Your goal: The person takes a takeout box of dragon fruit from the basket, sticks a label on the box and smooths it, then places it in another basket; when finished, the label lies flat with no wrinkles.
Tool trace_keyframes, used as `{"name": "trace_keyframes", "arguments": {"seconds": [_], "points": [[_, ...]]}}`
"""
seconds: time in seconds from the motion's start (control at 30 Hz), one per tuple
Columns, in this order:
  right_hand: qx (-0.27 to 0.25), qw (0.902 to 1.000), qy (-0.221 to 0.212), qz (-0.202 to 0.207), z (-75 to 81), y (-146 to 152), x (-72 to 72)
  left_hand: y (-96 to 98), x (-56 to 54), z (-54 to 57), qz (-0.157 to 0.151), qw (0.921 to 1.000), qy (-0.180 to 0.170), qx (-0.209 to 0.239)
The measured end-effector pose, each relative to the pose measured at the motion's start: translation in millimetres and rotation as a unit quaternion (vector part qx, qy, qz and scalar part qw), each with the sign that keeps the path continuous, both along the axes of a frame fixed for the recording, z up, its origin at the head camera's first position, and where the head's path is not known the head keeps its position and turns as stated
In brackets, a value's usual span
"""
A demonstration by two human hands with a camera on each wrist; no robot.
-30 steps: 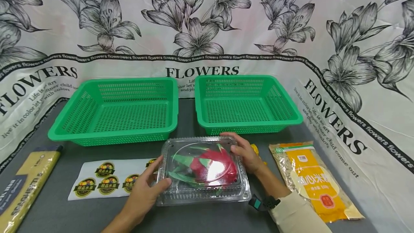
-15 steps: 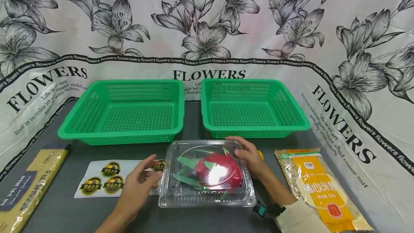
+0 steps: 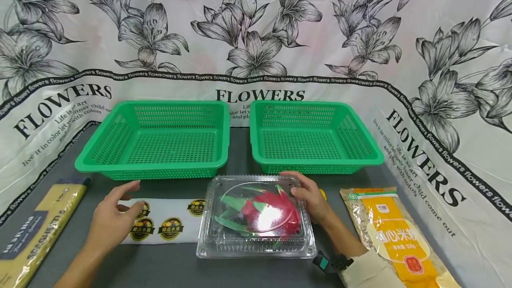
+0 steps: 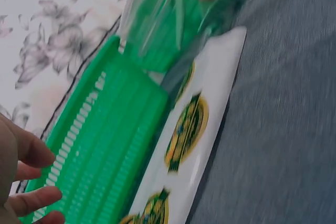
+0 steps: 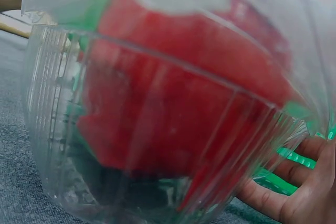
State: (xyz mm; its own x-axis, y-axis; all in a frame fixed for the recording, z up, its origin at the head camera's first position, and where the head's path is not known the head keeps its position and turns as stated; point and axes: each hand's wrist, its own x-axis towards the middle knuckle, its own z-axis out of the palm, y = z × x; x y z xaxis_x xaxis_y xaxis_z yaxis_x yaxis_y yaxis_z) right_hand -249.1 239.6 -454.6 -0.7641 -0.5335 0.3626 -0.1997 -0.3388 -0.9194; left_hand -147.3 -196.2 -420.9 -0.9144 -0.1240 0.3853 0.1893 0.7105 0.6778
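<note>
A clear plastic clamshell box (image 3: 256,246) with a red, green-tipped dragon fruit (image 3: 272,210) inside sits at the front middle, its lid down. My right hand (image 3: 308,194) grips the box's far right corner, thumb on the lid and fingers round the back wall. The fruit fills most of the right wrist view behind the clear wall. To the left, my left hand (image 3: 114,217) hangs over the left end of a white sheet of round fruit stickers (image 3: 170,228), fingers loosely bent and nothing between them. The sheet's right end runs to the box.
Two green plastic baskets stand behind, a left one (image 3: 172,146) and a right one (image 3: 298,141). A spaghetti pack (image 3: 48,226) lies far left, a yellow-orange food bag (image 3: 400,234) at right. Something yellow (image 3: 322,194) peeks out behind my right wrist.
My left hand has let go of the box's left side and moved left over the sticker sheet. The right hand stays on the box. The head view has shifted slightly.
</note>
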Motion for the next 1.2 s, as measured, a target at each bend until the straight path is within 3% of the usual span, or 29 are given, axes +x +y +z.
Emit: {"name": "trace_keyframes", "arguments": {"seconds": [0.23,0.53,0.93,1.2], "points": [[-0.007,0.9999,0.007,0.013,-0.2,0.1,0.7,-20.4,-3.5,-8.5,0.003,0.9994,-0.03,-0.016],[0.006,1.0,0.003,-0.002,0.2,-0.3,2.8,-34.9,-9.1,-19.2,-0.014,0.9985,-0.053,-0.004],[-0.001,0.9999,0.01,0.005,-1.0,0.0,1.9,-39.8,-11.1,-35.6,-0.016,0.9968,-0.078,-0.012],[0.005,0.9999,0.016,0.001,0.4,1.5,2.8,-36.9,-9.5,-45.4,-0.011,0.9954,-0.079,-0.053]]}}
